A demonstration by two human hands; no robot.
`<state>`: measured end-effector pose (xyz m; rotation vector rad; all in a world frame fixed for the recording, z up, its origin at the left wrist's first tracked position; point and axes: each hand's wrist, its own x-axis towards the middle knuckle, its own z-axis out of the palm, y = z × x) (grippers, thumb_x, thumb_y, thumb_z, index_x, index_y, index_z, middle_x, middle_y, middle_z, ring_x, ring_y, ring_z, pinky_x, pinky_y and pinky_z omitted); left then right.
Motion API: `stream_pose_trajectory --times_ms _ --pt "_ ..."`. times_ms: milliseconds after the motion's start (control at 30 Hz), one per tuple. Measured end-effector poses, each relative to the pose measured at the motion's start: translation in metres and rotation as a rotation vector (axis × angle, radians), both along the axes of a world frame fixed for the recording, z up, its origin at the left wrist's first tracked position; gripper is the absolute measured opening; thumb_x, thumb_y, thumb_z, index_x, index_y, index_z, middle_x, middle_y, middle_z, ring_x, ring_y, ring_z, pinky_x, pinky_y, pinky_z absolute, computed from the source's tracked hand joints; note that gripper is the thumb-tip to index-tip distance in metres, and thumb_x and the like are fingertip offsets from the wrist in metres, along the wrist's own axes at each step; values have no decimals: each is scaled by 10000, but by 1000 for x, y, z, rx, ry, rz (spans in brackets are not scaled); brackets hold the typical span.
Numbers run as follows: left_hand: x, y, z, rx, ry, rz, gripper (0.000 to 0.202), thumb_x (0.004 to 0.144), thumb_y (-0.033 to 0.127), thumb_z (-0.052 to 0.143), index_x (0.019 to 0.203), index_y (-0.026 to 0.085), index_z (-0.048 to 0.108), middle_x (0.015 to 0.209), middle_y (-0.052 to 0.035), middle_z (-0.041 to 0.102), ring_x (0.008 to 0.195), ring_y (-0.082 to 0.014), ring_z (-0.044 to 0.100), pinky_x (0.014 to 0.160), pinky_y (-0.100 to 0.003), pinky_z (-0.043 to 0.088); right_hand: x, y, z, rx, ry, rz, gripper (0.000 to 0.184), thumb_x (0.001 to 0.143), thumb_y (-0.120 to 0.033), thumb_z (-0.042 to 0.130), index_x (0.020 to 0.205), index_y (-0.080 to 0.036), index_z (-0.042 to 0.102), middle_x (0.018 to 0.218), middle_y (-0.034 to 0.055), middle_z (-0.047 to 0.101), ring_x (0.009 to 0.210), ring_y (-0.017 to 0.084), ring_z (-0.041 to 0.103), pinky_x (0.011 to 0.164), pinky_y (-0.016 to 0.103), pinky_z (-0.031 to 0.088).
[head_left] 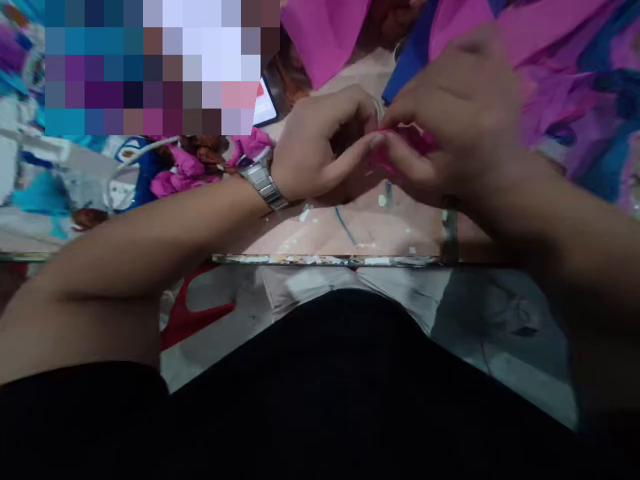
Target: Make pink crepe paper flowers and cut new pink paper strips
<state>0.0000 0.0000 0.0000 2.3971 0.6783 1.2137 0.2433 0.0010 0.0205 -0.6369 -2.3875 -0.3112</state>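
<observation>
Both hands meet above the table, fingertips pinched together over a small bright pink piece (pixel 424 138). It looks like thin cloth or paper; I cannot tell which, and the fingers hide most of it. My left hand (pixel 320 143), a metal watch (pixel 265 183) on its wrist, has thumb and forefinger closed at the piece's left end. From the right, my right hand (pixel 450 120) grips the same piece between thumb and curled fingers, its back blurred by motion. A large pink sheet (pixel 327 37) lies just beyond the hands, beside a dark blue strip (pixel 410 60).
Crumpled pink and blue material (pixel 565 107) is heaped at the right. On the left lie pink bundles (pixel 185 167), brown pieces and a pale cord (pixel 150 150). A lit screen (pixel 265 103) shows behind. The worn table edge (pixel 325 260) runs close to my body.
</observation>
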Motion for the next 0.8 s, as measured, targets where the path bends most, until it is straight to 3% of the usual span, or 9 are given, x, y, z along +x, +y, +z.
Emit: stream_pose_trajectory --times_ms 167,333,533,700,800 --pt "1 -4 3 17 33 99 333 1068 453 574 938 177 706 683 -12 586 558 -127 496 562 -322 355 0 4 -4 -102 -10 -45 178 1061 -416 568 1093 -273 670 1016 44 770 984 268 749 1003 522 534" --pt "0 -6 7 -6 119 139 388 1073 513 510 972 210 730 718 -40 646 600 -171 583 601 -354 447 -1 2 -2 -149 -44 -59 170 1055 -432 571 1117 -295 651 1065 58 776 1023 280 727 1019 537 502" --pt "-4 -1 5 116 150 73 282 1083 358 517 1031 175 726 823 -59 702 675 -164 637 673 -322 487 -4 1 1 -306 0 -27 54 980 -345 646 1007 -299 639 1027 35 759 1018 268 708 1033 536 481" --pt "-7 2 7 102 315 74 260 1082 385 487 1075 289 729 876 -78 728 870 -228 729 770 -346 526 -6 1 -2 -336 125 54 92 893 -218 648 941 -278 598 849 16 686 831 228 675 881 452 509" --pt "-4 -2 7 73 261 91 297 1087 444 498 1046 259 727 861 -76 719 816 -217 703 759 -353 513 -4 3 -3 -318 138 66 50 935 -234 644 943 -274 616 823 18 694 798 213 660 858 436 502"
